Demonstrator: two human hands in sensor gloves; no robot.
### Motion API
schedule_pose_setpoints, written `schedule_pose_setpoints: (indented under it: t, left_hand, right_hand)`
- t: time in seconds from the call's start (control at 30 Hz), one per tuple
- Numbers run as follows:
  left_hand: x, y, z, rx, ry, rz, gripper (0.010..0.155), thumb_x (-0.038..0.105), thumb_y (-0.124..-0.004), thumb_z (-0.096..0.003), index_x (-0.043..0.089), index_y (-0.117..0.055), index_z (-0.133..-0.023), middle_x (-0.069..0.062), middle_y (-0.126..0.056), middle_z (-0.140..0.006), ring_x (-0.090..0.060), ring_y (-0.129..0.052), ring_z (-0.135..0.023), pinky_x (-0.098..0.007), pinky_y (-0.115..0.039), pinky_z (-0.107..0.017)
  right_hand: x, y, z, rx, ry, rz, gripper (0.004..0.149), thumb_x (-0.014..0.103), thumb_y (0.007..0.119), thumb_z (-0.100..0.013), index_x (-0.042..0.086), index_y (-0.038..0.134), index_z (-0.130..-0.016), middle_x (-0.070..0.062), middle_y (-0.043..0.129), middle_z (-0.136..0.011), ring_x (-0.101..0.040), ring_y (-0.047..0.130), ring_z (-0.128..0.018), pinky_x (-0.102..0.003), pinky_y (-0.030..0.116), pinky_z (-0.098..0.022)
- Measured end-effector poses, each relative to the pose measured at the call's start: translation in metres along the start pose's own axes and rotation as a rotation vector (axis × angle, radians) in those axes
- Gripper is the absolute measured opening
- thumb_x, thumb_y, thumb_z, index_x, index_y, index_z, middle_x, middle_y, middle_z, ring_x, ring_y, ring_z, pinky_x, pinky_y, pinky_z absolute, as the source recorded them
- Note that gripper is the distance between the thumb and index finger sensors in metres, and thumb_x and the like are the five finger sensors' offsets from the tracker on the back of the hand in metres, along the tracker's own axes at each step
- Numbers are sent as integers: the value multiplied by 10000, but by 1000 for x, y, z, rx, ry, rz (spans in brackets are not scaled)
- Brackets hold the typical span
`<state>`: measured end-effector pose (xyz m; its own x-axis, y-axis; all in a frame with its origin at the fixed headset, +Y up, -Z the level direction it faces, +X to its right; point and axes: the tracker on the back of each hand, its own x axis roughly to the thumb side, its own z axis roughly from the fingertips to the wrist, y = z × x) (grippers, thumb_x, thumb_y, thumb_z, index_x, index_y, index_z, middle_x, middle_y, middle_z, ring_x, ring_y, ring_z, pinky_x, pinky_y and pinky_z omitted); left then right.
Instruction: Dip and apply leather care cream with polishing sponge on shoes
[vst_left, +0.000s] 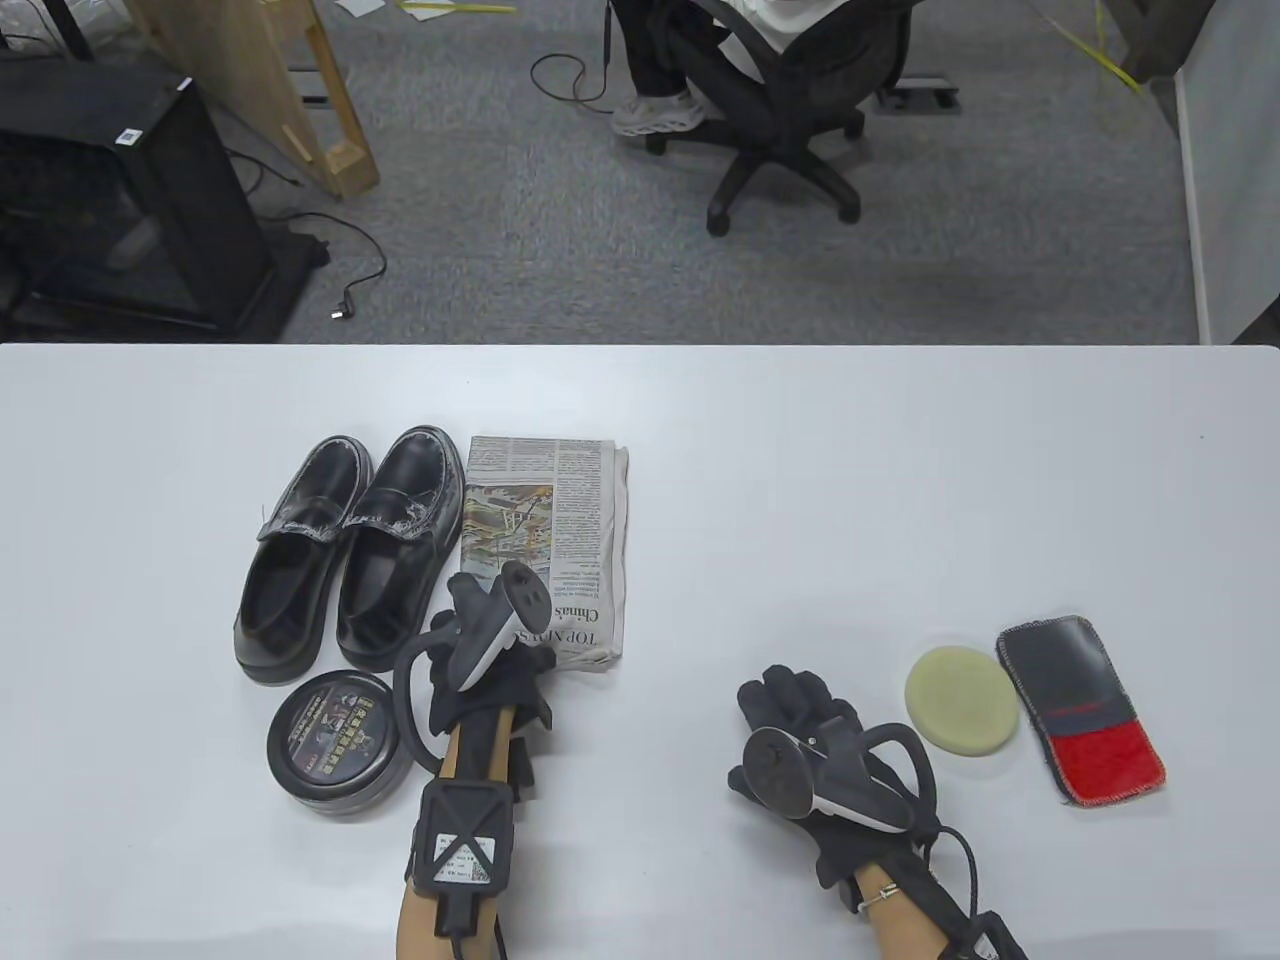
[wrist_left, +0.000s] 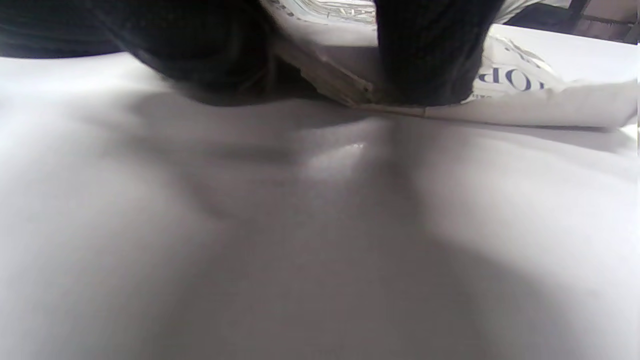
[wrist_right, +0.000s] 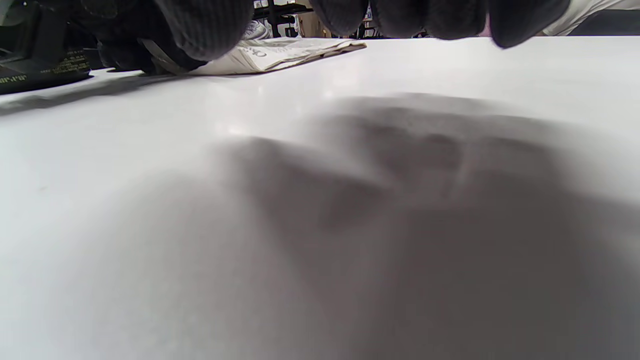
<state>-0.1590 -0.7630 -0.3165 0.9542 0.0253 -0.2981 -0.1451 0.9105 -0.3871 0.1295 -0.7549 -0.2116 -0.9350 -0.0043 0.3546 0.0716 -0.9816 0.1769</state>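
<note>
Two black leather loafers, the left shoe (vst_left: 295, 560) and the right shoe (vst_left: 395, 550), stand side by side, with white cream smears on their vamps. A closed round black cream tin (vst_left: 340, 745) sits in front of them. A pale yellow round polishing sponge (vst_left: 962, 698) lies at the right. My left hand (vst_left: 510, 665) pinches the near left corner of a folded newspaper (vst_left: 545, 530). In the left wrist view a fingertip (wrist_left: 425, 60) lies on the newspaper's edge (wrist_left: 525, 95). My right hand (vst_left: 790, 700) rests flat on the table, fingers spread and empty, left of the sponge.
A black and red cloth (vst_left: 1080, 710) lies just right of the sponge. The white table (vst_left: 800, 480) has bare surface between my hands and beyond the newspaper. The right wrist view shows the newspaper (wrist_right: 280, 52) and the tin (wrist_right: 45, 67) far off.
</note>
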Motion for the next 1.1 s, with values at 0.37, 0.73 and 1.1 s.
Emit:
schedule_pose_setpoints:
  t: [0.37, 0.73, 1.1]
  left_hand:
    - [-10, 8, 19, 139, -110, 216, 705, 286, -718, -619, 60, -347, -1175, -178, -859, -850, -104, -940, -485, -177, -877, -285]
    - [-4, 28, 115, 376, -530, 343, 679, 275, -658, -646, 68, -286, -1175, -174, -803, -886, -133, -926, -536, -198, -873, -328]
    - [28, -11, 130, 197, -787, 49, 816, 425, -706, -603, 124, -237, -1199, -455, -376, -1154, -551, -654, -937, -572, -708, -666]
  right_hand:
    - [-9, -8, -2, -18, 26, -83, 793, 578, 587, -539, 138, 395, -1170, -219, 424, -1203, -513, 494, -1063, -627, 554, -726]
    - [-29, -40, -11, -83, -131, -1030, 1014, 643, 474, -572, -77, 68, -1159, -374, 289, -1193, -617, 434, -1044, -674, 526, -714]
    - [-34, -33, 2, -339, -106, -1153, 419, 433, 610, -613, 292, 614, -1007, 70, 816, -970, -284, 790, -952, -531, 644, -735]
